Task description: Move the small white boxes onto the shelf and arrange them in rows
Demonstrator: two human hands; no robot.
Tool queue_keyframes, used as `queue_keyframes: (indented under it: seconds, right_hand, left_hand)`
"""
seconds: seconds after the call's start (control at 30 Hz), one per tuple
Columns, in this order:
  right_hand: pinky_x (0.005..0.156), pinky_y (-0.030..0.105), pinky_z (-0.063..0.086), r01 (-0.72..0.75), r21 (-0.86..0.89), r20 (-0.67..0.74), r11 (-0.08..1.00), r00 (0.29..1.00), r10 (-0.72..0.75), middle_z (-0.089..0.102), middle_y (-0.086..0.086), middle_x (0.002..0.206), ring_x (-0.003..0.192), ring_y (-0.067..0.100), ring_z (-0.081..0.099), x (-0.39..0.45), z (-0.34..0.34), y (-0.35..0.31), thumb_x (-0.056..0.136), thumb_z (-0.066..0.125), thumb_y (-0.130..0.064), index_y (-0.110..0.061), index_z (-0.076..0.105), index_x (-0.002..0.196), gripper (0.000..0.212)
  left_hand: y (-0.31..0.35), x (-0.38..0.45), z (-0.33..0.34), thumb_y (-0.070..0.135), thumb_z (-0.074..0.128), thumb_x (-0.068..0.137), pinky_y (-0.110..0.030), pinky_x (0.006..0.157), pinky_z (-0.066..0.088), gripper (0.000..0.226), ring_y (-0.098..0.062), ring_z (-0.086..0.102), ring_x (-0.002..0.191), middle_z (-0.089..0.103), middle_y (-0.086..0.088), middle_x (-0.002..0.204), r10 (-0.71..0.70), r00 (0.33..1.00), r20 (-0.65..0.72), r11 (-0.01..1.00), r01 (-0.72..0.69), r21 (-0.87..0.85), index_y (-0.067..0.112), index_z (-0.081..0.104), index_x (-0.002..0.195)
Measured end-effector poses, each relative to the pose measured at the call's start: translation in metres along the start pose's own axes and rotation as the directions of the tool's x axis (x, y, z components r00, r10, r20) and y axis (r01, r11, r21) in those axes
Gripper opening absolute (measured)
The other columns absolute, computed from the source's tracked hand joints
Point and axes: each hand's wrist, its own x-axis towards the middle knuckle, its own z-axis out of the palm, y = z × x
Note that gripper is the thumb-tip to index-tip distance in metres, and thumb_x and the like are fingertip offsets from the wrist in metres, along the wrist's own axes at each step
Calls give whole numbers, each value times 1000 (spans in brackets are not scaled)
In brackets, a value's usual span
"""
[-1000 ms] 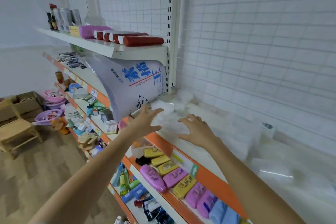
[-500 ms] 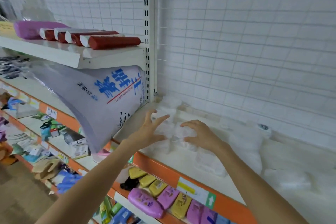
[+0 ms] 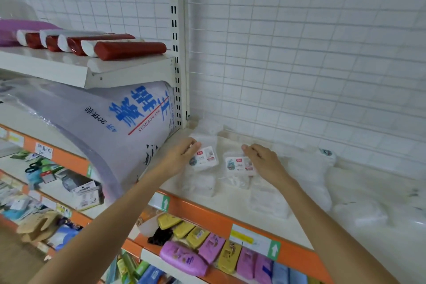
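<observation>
Two small white boxes with red labels lie side by side on the cream shelf (image 3: 232, 200). My left hand (image 3: 182, 157) grips the left box (image 3: 205, 158) at its upper left corner. My right hand (image 3: 262, 159) holds the right box (image 3: 238, 163) along its top right edge. Several more pale white packs lie around them, one (image 3: 200, 185) in front of the left box and another (image 3: 268, 200) nearer the shelf's orange front edge. They are washed out by glare and hard to separate.
A large white sack with blue writing (image 3: 110, 127) leans against the shelf's left end, under an upper shelf of red rolls (image 3: 129, 49). A white wire grid (image 3: 299, 53) backs the shelf. Below the orange edge lie yellow and purple packets (image 3: 207, 244).
The view has closed in on the shelf. Both hands moved forward from hovering with spread fingers to each holding a small white box.
</observation>
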Motion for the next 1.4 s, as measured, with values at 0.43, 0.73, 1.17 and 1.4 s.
queue_keyframes:
  seconds: [0.43, 0.73, 1.17, 1.4]
  right_hand:
    - [40, 16, 36, -226, 67, 144, 972, 966, 215, 56, 4, 109, 62, 13, 52, 9, 2, 15, 82, 66, -31, -32, 38, 118, 45]
    - [60, 23, 49, -149, -38, 133, 988, 979, 152, 44, 9, 123, 100, 23, 55, 4, 1, 21, 68, 73, -1, -23, 31, 131, 79]
    - [98, 32, 32, -43, -450, -142, 892, 990, -24, 42, 0, 119, 113, 19, 36, -47, 6, 14, 69, 78, -31, -20, 45, 130, 70]
    - [90, 21, 25, -51, -353, -260, 934, 964, -46, 40, -2, 117, 115, 19, 36, -102, -32, 19, 70, 78, -21, -17, 46, 130, 68]
  left_hand:
    - [-11, -13, -14, 24, 54, 91, -17, 81, 43, 27, -13, 53, 100, 49, -2, 117, -173, 951, 258, 984, 180, -3, 15, 53, 116]
    - [-18, -20, -18, 14, 72, 77, -8, 70, 44, 64, -3, 49, 94, 41, 2, 123, -136, 943, 304, 988, 107, 110, 16, 38, 132]
    - [-29, -14, -4, 18, 73, 75, -19, 99, 21, 74, -16, 29, 125, 38, -1, 129, 56, 983, 175, 964, -99, 248, 15, 36, 138]
    - [-8, -29, 4, 5, 76, 69, -32, 105, 33, 71, -20, 38, 123, 39, 1, 128, 259, 955, 147, 957, -274, 96, 14, 43, 131]
